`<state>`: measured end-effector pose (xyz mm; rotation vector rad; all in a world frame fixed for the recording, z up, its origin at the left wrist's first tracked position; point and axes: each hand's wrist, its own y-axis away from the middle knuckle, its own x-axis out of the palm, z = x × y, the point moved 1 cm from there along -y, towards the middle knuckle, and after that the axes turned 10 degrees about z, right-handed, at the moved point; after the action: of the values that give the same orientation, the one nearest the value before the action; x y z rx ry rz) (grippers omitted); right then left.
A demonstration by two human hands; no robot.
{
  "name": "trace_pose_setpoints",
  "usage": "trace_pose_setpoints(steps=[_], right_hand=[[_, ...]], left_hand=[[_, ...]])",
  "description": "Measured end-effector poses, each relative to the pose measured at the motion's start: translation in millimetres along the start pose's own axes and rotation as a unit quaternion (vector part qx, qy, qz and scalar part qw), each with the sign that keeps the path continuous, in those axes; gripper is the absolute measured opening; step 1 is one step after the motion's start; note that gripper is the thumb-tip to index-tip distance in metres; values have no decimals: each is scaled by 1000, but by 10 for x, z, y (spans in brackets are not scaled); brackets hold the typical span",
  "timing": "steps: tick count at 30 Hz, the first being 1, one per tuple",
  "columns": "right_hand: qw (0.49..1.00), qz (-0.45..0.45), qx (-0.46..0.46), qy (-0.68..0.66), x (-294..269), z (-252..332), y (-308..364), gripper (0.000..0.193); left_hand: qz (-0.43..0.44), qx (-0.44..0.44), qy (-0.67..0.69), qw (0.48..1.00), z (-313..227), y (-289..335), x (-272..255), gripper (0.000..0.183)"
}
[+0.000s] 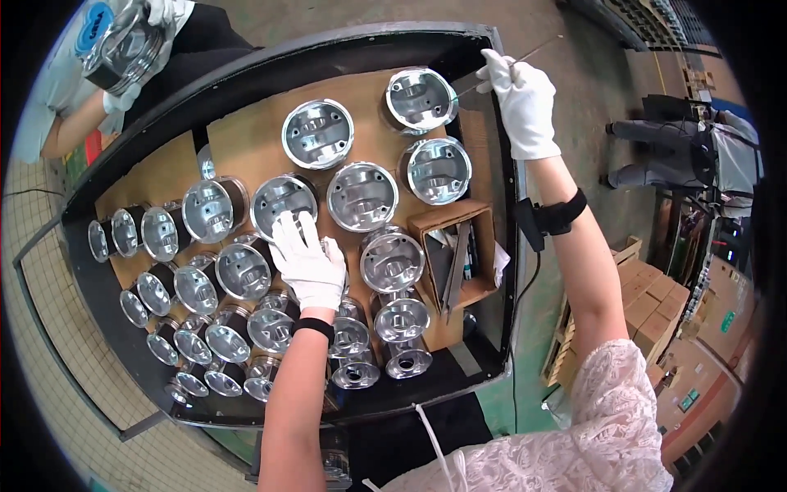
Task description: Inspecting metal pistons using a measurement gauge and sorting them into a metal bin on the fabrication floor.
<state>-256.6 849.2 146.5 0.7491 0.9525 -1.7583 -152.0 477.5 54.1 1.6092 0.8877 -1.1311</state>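
Many shiny metal pistons stand in rows on a brown board in a black-walled tray (434, 37). My left hand (310, 266), in a white glove, lies with fingers stretched over the near edge of one piston (279, 201) in the middle. My right hand (525, 107), also gloved, is raised over the tray's right edge. It is closed on a thin metal rod (539, 49), whose lower end points toward the far right piston (420, 100). Whether the rod's tip touches that piston, I cannot tell.
A small cardboard box (418, 220) with long flat files or strips stands inside the tray at right. At the far left, a co-worker's gloved hands hold a piston (123, 53). Another person (672, 152) stands at right, beyond cartons (648, 303) on a pallet.
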Motion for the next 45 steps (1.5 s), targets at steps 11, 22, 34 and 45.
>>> trace_pose_setpoints(steps=[11,22,34,45], right_hand=[[999,21,-25,19,40,359,-40,27],[975,59,-154,152,373,325,40,17],[985,21,-94,141,683,294,-249,44],[982,43,109,-147,-425,223,958,10]], left_hand=[[3,-9,2,1000,1,-12,27,64],[0,-9,0,1000,-36,-25,-18,61],[-10,3,6,1000,-14,-10,63,62],[-45,12,-14,999,-7,-10,44,59]])
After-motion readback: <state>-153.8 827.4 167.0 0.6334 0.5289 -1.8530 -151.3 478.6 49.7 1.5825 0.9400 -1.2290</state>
